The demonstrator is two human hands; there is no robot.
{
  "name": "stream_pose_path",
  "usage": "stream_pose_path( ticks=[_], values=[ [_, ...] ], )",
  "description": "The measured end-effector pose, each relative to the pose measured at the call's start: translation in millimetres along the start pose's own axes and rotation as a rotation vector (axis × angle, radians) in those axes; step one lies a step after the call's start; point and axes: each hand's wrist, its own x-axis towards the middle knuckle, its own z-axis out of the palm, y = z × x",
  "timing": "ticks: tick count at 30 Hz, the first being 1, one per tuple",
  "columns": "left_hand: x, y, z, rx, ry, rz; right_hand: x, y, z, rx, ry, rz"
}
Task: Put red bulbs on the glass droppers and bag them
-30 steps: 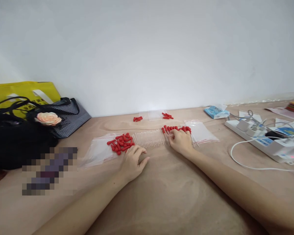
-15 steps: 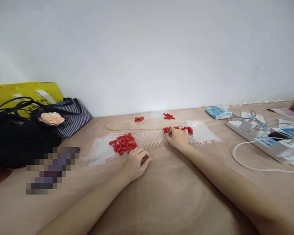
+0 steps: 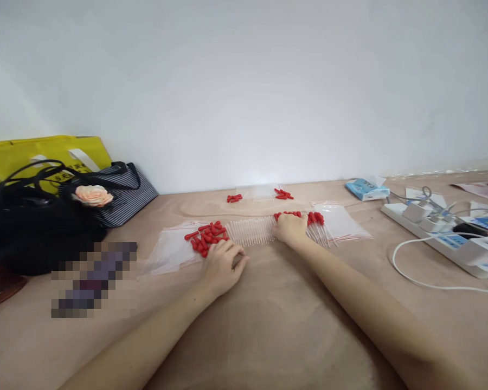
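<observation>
On the table, my left hand [image 3: 223, 265] rests beside a loose pile of red bulb-ended pieces [image 3: 206, 236]. Its thumb is apart from the loosely bent fingers, and no object shows in it. A row of thin pale sticks [image 3: 250, 232] lies side by side between my hands. My right hand [image 3: 291, 229] is closed over the right part of this row, with its fingertips hidden; I cannot make out what they grip. Red pieces [image 3: 316, 218] sit at the far ends of the sticks around it. Clear plastic bags [image 3: 345, 222] lie to the right, another bag [image 3: 168, 248] to the left.
Near the wall lie two small red groups [image 3: 283, 193] with a clear bag between them. At right are a blue tissue pack [image 3: 367, 189] and a white power strip [image 3: 427, 230] with a looping cable. Black, yellow and striped bags [image 3: 126, 197] stand at left, near a pixelated patch.
My right hand has shifted slightly left along the stick row, uncovering more red pieces on its right. My left hand stays by the red pile with slightly straighter fingers. The view has turned a little.
</observation>
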Motion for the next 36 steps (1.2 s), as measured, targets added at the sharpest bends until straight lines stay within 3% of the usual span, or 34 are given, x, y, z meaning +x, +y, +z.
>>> stream_pose_path(
  ticks=[3,6,13,16,20,22,26,28,36],
  values=[
    [6.1,-18.0,-4.0,0.147,0.089,-0.085,0.3,0.6,0.8,0.013,-0.012,0.012],
    [10.5,-31.9,-5.4,0.21,0.08,-0.105,1.4,1.4,0.2,0.027,-0.02,0.024],
    [11.7,-38.0,-2.6,0.186,0.042,-0.07,-9.3,9.0,-14.0,0.058,0.023,-0.025],
    [10.4,-32.3,-6.3,0.171,0.108,-0.035,-27.4,20.6,-16.3,0.14,0.112,-0.188],
    [3.6,-14.7,-12.2,0.073,0.218,0.048,-51.9,47.0,-9.0,0.29,0.166,-0.569],
    [-1.0,-5.5,-12.2,-0.031,0.181,0.107,-59.8,60.1,-3.5,0.347,0.145,-0.662],
    [-6.2,2.7,-9.8,-0.234,-0.071,0.228,-66.2,76.2,6.9,0.416,0.133,-0.727],
    [-6.0,2.9,-10.3,-0.27,-0.141,0.241,-66.1,79.4,12.0,0.438,0.133,-0.743],
    [-6.6,7.5,-4.1,-0.155,-0.078,0.225,-62.3,82.4,22.4,0.492,0.139,-0.759]
  ],
)
